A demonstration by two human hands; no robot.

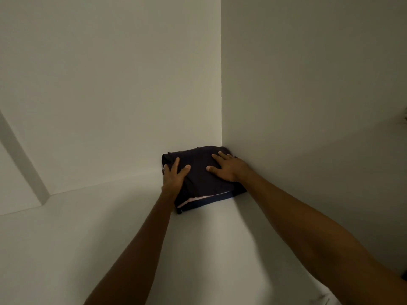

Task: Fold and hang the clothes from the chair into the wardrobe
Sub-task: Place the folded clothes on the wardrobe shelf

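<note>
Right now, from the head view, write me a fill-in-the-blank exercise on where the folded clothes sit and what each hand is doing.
1. The folded dark garment lies on the white shelf, pushed into the back ____ corner.
2. The left hand and right hand both rest on ____ of the garment.
3. A thin ____ layer shows along the stack's near edge.

Missing words: right; top; pink

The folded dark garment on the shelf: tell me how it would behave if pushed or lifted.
The folded dark garment is probably soft and floppy: layered edges show at its front. Pushed flat, it would likely slide on the smooth white shelf. Lifted by one edge, it may unfold; both hands lie on top.
</note>
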